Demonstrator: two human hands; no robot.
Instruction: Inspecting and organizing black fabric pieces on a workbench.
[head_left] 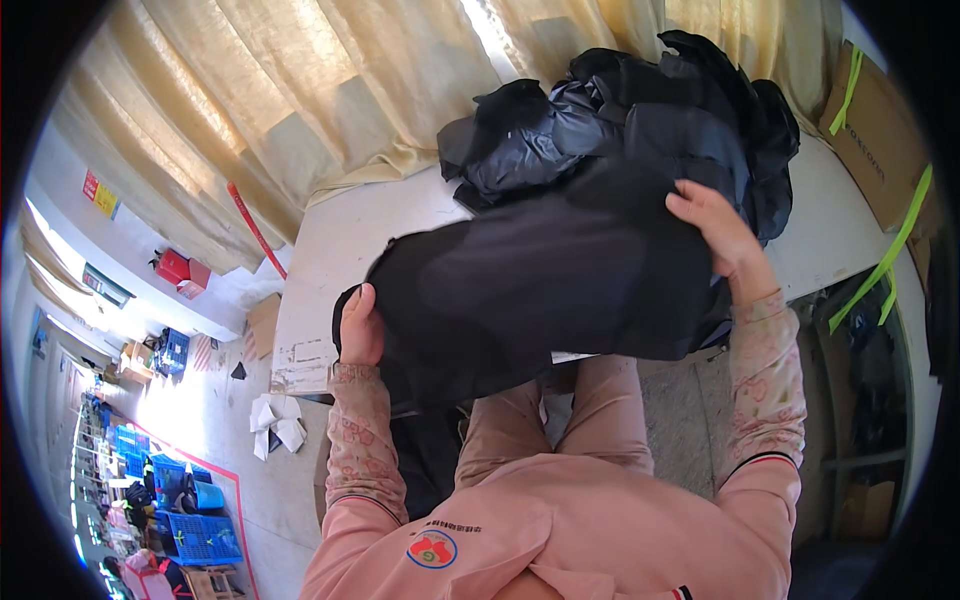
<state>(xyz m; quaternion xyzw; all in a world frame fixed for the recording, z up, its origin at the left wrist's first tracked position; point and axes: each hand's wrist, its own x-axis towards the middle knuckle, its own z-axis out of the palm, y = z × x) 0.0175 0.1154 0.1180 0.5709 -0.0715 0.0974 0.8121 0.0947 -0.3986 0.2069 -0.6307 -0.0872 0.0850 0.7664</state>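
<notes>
Tan curtains [250, 100] hang along the far edge of the white surface [325, 235]. Big black cloth [540, 270] is stretched out over the near edge, with some of it hanging down past that edge. The left grip [361, 330] is closed on its left end. The right grip [722, 230] pinches its top right side, thumb in front. To do this well, I think both sides should be held firm and pulled evenly, so the soft middle does not sag or wrinkle. A messy black pile [690, 140] sits near the far right corner of the surface, just behind the cloth. Past the right edge stands a brown box [870, 130]; I cannot see inside it. Far left, blue baskets [205, 545] are on the floor [270, 505]; what they hold is too small to tell.
</notes>
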